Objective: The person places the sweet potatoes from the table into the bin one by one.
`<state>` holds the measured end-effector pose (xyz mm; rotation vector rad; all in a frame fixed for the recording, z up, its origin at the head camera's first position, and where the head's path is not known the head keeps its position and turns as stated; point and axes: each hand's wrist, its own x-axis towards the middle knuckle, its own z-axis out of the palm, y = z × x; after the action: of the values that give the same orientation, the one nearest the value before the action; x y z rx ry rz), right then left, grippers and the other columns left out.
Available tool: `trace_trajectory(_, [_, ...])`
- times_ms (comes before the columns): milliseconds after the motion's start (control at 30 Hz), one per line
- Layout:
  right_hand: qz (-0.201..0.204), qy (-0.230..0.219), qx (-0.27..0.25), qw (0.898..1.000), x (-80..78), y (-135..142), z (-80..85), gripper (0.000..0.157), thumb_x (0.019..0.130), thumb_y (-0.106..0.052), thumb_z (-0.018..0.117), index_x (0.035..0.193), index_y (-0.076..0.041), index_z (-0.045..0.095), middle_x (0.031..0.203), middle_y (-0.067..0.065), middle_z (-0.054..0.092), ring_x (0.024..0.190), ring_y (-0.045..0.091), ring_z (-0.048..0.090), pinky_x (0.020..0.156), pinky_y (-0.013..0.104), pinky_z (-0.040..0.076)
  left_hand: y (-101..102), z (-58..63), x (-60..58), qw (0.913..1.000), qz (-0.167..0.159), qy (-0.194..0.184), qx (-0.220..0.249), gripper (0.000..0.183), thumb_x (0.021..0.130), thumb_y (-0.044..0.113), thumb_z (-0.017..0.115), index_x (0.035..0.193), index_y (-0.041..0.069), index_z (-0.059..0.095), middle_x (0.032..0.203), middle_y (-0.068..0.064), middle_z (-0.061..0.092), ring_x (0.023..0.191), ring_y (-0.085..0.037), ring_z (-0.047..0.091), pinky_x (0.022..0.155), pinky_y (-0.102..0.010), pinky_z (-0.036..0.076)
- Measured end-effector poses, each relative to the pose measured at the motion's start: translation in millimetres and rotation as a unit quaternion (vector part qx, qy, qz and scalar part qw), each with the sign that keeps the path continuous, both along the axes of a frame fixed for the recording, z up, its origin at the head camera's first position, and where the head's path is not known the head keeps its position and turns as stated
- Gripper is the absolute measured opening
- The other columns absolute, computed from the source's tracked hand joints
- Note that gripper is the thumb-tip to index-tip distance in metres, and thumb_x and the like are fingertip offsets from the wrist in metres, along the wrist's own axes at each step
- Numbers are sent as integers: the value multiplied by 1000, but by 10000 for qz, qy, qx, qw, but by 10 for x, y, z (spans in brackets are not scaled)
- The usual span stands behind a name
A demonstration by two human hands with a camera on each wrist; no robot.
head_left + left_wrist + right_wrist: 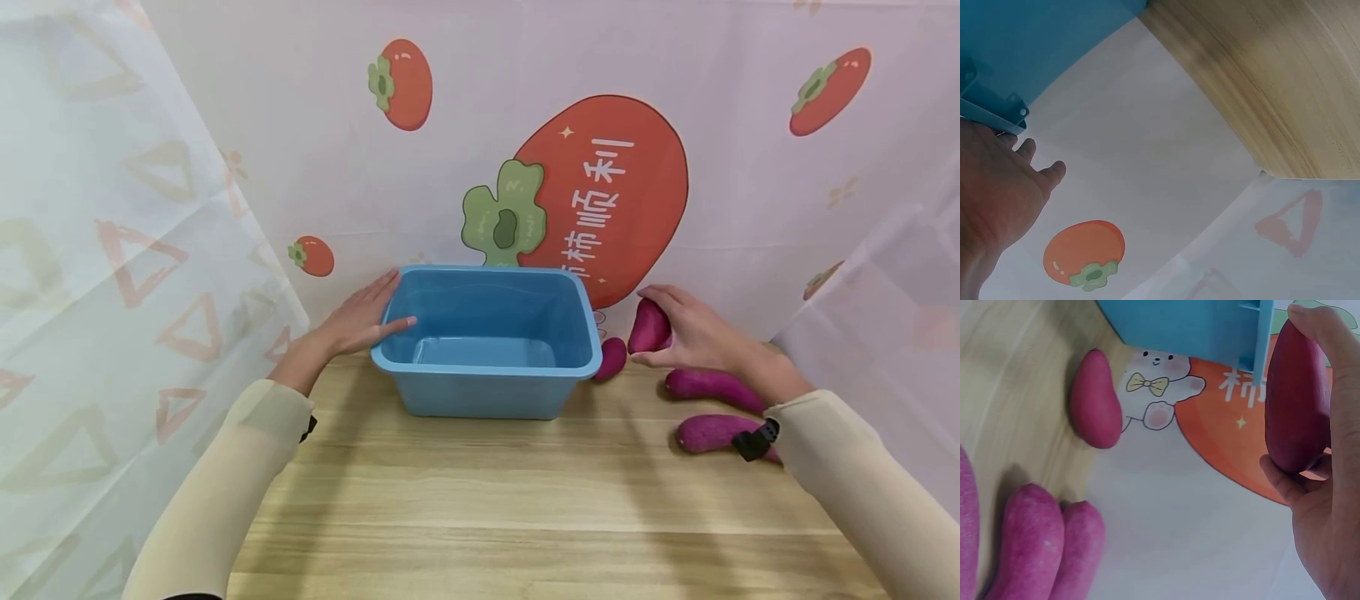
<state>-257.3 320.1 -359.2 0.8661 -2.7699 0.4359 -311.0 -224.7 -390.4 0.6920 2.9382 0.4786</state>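
Observation:
A blue plastic basin [480, 395] stands on the wooden table against the back cloth. My left hand [367, 315] rests on its left rim, fingers straight and the thumb reaching over the edge. In the left wrist view, that hand's fingertips are at the basin's rim [997, 115]. To the right of the basin, my right hand [693, 329] grips a purple sweet potato [1297, 400] between thumb and fingers, held up above the tabletop. Another sweet potato [1095, 403] lies on the table close to the basin's right side.
Longer purple sweet potatoes [708, 385] lie under and beside my right forearm. White cloth walls [225, 108] with printed persimmons enclose the back and both sides. The wooden tabletop [480, 500] stretches in front of the basin.

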Motion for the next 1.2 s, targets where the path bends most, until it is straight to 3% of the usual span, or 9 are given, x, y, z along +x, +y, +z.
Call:
trace_trajectory(300, [310, 77, -187, 9993, -95, -121, 101, 104, 73, -40, 96, 153, 4, 47, 147, 25, 54, 131, 43, 53, 104, 65, 50, 33, 1, 10, 10000, 22, 52, 57, 94, 106, 55, 49, 169, 2, 4, 178, -16, 0, 164, -39, 5, 130, -63, 11])
trace_trajectory(767, [172, -426, -34, 9989, -164, -326, 264, 106, 76, -50, 92, 157, 0, 43, 154, 21, 49, 136, 40, 48, 103, 64, 53, 38, -11, 8, 10000, 64, 37, 40, 95, 106, 56, 49, 169, 2, 3, 178, -16, -1, 164, -39, 4, 130, -63, 11])
trace_trajectory(1200, [202, -586, -51, 9981, -234, -500, 381, 107, 75, -48, 93, 158, -2, 42, 155, 20, 49, 137, 39, 49, 99, 60, 57, 43, -1, 26, 9999, 84, -27, 88, 97, 105, 58, 49, 169, 2, 3, 178, -16, -1, 164, -39, 5, 129, -65, 12])
